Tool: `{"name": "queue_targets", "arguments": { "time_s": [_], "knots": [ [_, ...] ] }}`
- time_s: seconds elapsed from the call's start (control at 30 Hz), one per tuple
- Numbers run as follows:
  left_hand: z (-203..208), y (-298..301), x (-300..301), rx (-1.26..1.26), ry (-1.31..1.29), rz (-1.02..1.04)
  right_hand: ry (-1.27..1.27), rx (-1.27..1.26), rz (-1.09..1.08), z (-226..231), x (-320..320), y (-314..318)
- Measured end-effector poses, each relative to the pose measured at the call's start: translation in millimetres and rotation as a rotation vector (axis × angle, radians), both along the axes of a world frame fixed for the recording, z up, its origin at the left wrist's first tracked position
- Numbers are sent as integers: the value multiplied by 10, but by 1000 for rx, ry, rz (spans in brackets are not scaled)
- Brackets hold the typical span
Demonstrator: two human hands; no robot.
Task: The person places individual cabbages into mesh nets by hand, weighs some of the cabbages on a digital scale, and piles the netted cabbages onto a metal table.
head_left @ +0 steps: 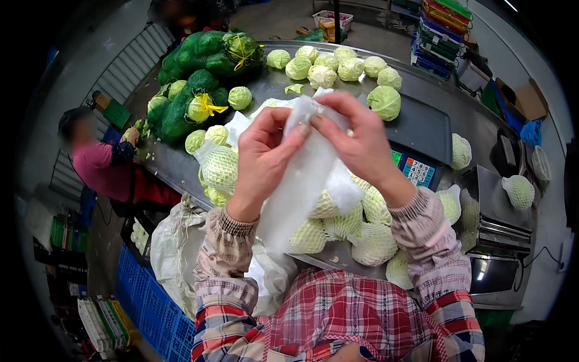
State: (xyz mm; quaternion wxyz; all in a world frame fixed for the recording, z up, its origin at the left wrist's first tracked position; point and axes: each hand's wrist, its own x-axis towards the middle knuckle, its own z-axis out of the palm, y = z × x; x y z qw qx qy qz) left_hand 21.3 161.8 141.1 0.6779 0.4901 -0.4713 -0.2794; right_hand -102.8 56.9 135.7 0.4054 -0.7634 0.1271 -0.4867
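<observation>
Both hands pinch the upper end of a white foam net sleeve (295,187), which hangs down flat between them. My left hand (265,154) grips its left edge with thumb and fingers, and my right hand (360,142) holds the right edge close by. Below and behind the sleeve lie several cabbages in white foam nets (374,243), partly hidden by it. Another netted cabbage (218,168) sits left of my left hand. Bare green cabbages (322,76) stand in a group at the far side of the metal table (277,75).
A scale with a keypad (417,171) stands to the right. Green mesh sacks of cabbages (205,57) lie at the far left, near a person in pink (99,160). A white woven sack (175,256) and blue crate (154,304) are at lower left. Stacked crates (438,42) stand beyond.
</observation>
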Motion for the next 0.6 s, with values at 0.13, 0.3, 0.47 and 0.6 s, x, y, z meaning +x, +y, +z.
{"name": "queue_targets", "arguments": {
  "time_s": [0.13,0.3,0.47,0.6],
  "knots": [
    [-181,29,-388,72,410,-325,99,292,-17,-136,-565,245],
    [-706,-85,-937,148,402,-141,-10,-81,-420,-574,-875,343],
    [-796,-242,-1370,36,550,-105,4,-138,-531,-684,-1122,275],
    [-1011,-264,-1459,59,380,-173,-13,-27,-548,-776,-1355,227]
  ]
}}
